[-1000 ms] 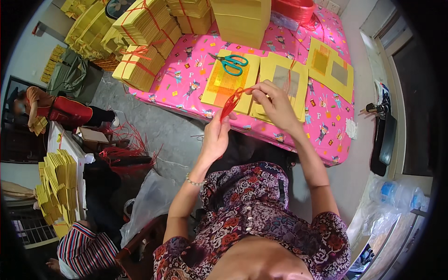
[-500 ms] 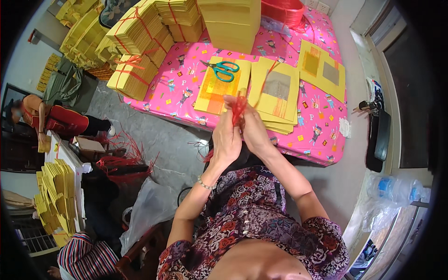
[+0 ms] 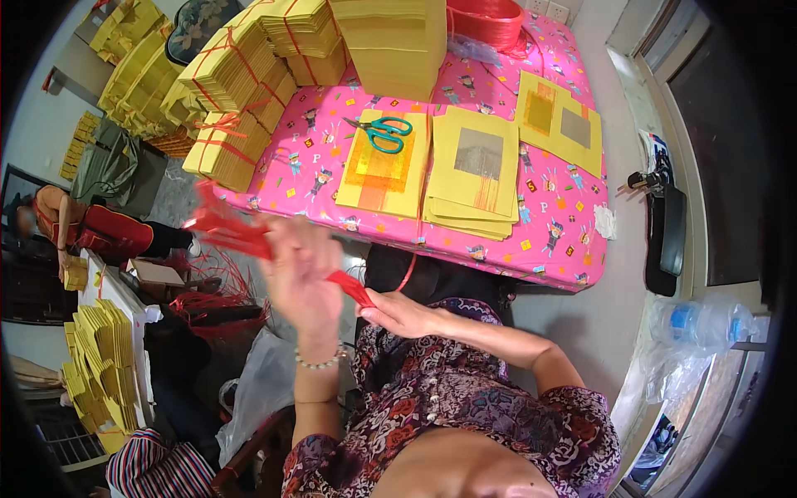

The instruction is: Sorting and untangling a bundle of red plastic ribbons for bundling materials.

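Observation:
A bundle of red plastic strips (image 3: pixel 350 287) stretches between my two hands, off the table's near edge. My left hand (image 3: pixel 303 270), blurred by motion, is closed round it, and the loose red ends stick out past it to the upper left. Lower and to the right, my right hand (image 3: pixel 403 314) pinches the other end of the bundle. A thin red strip trails upward from beside the right hand. On the table, teal-handled scissors (image 3: pixel 388 133) lie on a yellow paper stack with an orange-gold square (image 3: pixel 372 178). Beside it is a yellow stack with a silver-grey square (image 3: pixel 479 155).
The table has a pink patterned cover (image 3: pixel 552 232). Tied bundles of yellow paper (image 3: pixel 217 153) and a tall yellow stack (image 3: pixel 390 54) stand behind, with a red basin (image 3: pixel 486 18) at the back. Two people work at the left near a white table (image 3: pixel 133 311); red strips (image 3: pixel 220 303) hang nearby.
My hands have moved from above the table's near edge down and left, and apart, with the red bundle drawn out between them. The thin red strip no longer lies across the grey-square stack.

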